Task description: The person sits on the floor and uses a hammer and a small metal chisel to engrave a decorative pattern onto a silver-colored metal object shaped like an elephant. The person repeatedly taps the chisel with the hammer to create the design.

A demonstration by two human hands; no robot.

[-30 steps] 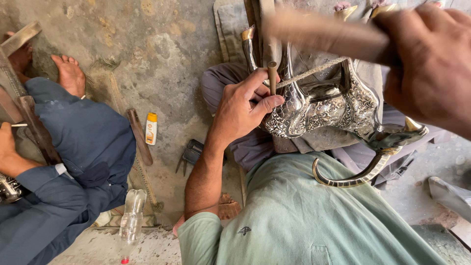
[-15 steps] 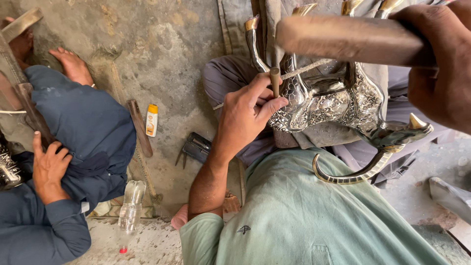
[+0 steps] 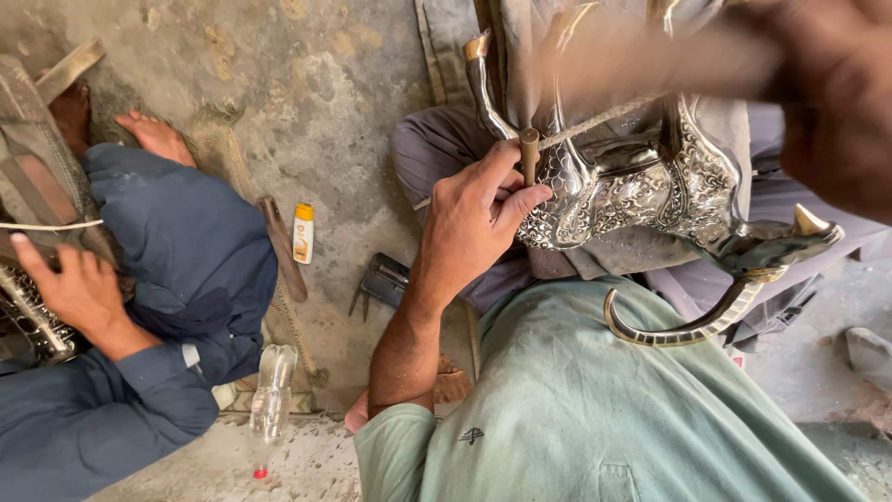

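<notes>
While steadied for a blow, a punch (image 3: pixel 530 153) is pinched by the left hand (image 3: pixel 474 223) against the metal vessel (image 3: pixel 641 191) | above it, a hammer (image 3: pixel 650 60) is gripped by the right hand (image 3: pixel 832 102).

floor-level metal workshop | bare concrete floor (image 3: pixel 344 112) | ornate silver vessel (image 3: pixel 641 186) | pliers (image 3: pixel 381 284) lying loose
</notes>
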